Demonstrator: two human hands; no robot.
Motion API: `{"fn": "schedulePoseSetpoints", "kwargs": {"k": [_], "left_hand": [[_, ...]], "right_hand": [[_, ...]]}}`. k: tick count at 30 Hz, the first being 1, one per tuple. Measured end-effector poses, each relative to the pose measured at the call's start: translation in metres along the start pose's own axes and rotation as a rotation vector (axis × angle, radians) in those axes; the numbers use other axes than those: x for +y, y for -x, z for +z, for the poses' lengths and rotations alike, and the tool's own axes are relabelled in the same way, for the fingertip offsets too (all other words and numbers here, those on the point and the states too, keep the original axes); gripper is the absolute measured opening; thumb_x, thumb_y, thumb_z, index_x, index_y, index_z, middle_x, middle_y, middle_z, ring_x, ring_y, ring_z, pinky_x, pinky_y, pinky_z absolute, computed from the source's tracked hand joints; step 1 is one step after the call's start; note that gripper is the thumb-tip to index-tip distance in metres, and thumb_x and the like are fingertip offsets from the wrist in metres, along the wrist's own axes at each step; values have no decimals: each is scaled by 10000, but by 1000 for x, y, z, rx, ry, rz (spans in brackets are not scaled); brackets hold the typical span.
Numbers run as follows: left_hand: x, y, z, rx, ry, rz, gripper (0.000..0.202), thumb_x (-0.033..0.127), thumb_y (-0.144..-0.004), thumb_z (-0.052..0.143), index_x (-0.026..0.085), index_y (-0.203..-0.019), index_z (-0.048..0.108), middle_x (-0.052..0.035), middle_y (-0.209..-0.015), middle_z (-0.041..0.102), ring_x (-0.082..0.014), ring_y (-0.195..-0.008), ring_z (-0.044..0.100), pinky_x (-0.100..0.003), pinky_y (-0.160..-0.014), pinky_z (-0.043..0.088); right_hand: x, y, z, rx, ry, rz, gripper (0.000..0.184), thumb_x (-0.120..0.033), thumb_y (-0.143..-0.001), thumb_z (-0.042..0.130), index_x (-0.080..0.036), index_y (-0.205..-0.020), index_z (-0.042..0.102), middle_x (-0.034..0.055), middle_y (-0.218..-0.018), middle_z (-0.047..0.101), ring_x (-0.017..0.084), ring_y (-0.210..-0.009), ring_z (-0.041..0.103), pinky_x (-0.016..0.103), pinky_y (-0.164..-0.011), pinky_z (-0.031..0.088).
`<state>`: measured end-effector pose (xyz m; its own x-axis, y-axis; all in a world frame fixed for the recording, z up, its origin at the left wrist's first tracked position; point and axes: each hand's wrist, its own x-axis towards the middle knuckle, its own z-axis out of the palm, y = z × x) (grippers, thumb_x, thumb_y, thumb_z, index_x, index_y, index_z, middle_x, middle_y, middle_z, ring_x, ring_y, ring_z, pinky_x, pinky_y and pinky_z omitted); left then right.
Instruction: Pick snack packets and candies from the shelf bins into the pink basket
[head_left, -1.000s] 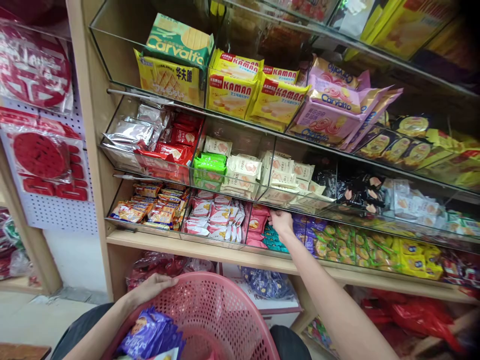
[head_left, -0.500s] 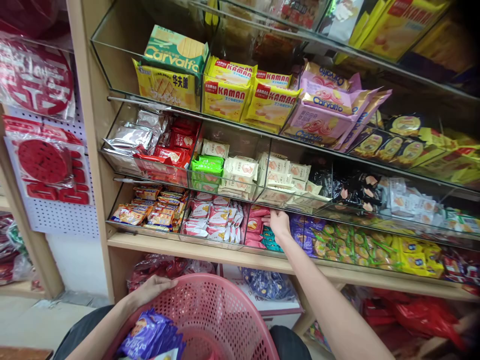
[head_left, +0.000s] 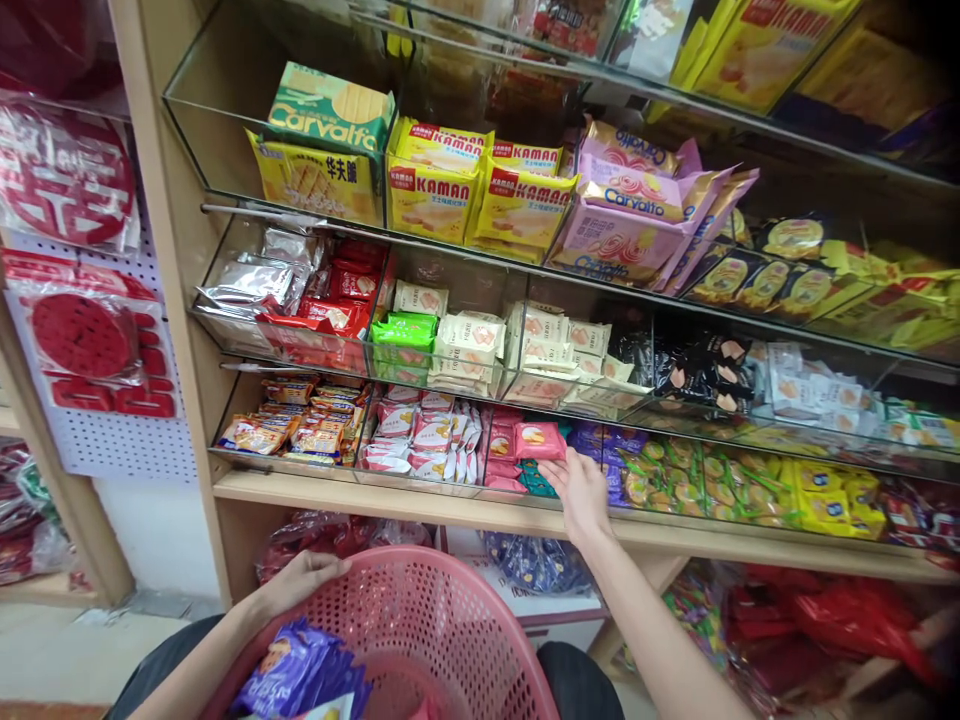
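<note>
a: so what's in the basket?

b: the pink basket [head_left: 469, 600] has a heap of purple packets [head_left: 300, 670] at its left side, and a bit of a white packet [head_left: 334, 708] poking out below them. there's something pink lower down too, can't make it out. left hand [head_left: 304, 580] is on the rim, fingers together and slightly bent, can't tell if it's really gripping.

a: and the other one?

b: right hand [head_left: 585, 490] has a pink packet [head_left: 540, 441] pinched by its lower right corner, thumb and fingers close together. it's up at the bottom row of clear bins, just above some teal packets [head_left: 536, 480], well apart from the basket.

a: what else is in that row?

b: left to right, orange packets [head_left: 292, 430], white-and-pink packets [head_left: 427, 435], more pinks beside the teal, then purple, green packets [head_left: 679, 480] and yellow packets [head_left: 832, 500]. one row up, silver packets [head_left: 259, 280] and red packets [head_left: 337, 320] share the left bin, with bright green packets [head_left: 405, 335] and cream packets [head_left: 469, 340] next door.
</note>
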<state>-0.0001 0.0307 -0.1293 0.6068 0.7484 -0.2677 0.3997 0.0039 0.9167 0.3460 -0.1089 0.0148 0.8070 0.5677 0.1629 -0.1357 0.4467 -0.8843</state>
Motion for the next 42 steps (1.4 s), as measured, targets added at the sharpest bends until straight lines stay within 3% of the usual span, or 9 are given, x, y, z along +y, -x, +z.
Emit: {"fn": "schedulePoseSetpoints", "kwargs": {"k": [7,10,14,17,22,25,29,35,42], "left_hand": [[7,4,-9,-119,-118,82,620,707,-648,557,157,-892,704,-42,-892,717,-257,-873,624,-288,-767,461],[22,12,-23,-124,-267,77,601,680,-688,533,161,-950,688,-34,-891,717,-255,-873,628,-276,-742,465],[63,33,-30,7,-451,138,513,619,-738,520,165,-902,693,-23,-839,713,-249,-845,623,-271,-714,459],[100,53,-8,80,-343,234,469,576,-752,550,177,-957,684,-17,-927,713,-242,-906,614,-276,-786,451],[134,75,64,-168,216,114,562,495,-754,637,230,-1234,514,-45,-1253,587,-218,-1145,528,-282,-894,439],[133,77,97,-295,505,9,606,454,-750,673,230,-1266,447,-97,-1239,581,-203,-1045,591,-274,-774,491],[123,75,118,-348,658,-33,543,366,-669,767,185,-1129,543,-84,-1023,660,-183,-861,640,-271,-692,509],[109,65,118,-330,613,-80,443,311,-604,807,175,-970,598,-23,-855,665,-128,-741,626,-253,-710,498],[102,45,102,-380,425,-28,453,270,-514,839,174,-837,535,22,-764,592,-97,-644,559,-200,-541,411]], "right_hand": [[28,80,-55,-30,39,82,344,-478,-674,704,-201,-797,541,-11,-789,692,154,-759,675,281,-724,561],[42,110,-62,-63,79,141,317,-482,-720,667,-206,-800,533,-19,-766,674,154,-739,666,280,-693,552],[48,138,-57,-122,88,205,278,-474,-770,619,-217,-789,514,-31,-763,655,148,-753,654,259,-673,537],[47,152,-47,-138,101,240,256,-461,-788,601,-221,-809,515,-29,-778,654,148,-755,648,253,-662,531],[47,170,-30,-195,96,270,240,-447,-811,575,-214,-833,524,-18,-806,653,147,-726,644,271,-665,536],[48,179,-27,-233,100,286,229,-443,-823,559,-217,-844,530,-19,-796,657,145,-715,643,272,-663,534],[51,187,-33,-250,162,277,217,-443,-837,540,-226,-844,542,-26,-788,652,143,-711,636,266,-665,521],[62,193,-62,-267,350,332,264,-483,-832,525,-223,-861,558,2,-785,677,169,-737,644,282,-681,514],[73,190,-116,-43,473,261,409,-547,-740,604,-190,-937,575,65,-897,695,199,-749,670,314,-693,543]]}}
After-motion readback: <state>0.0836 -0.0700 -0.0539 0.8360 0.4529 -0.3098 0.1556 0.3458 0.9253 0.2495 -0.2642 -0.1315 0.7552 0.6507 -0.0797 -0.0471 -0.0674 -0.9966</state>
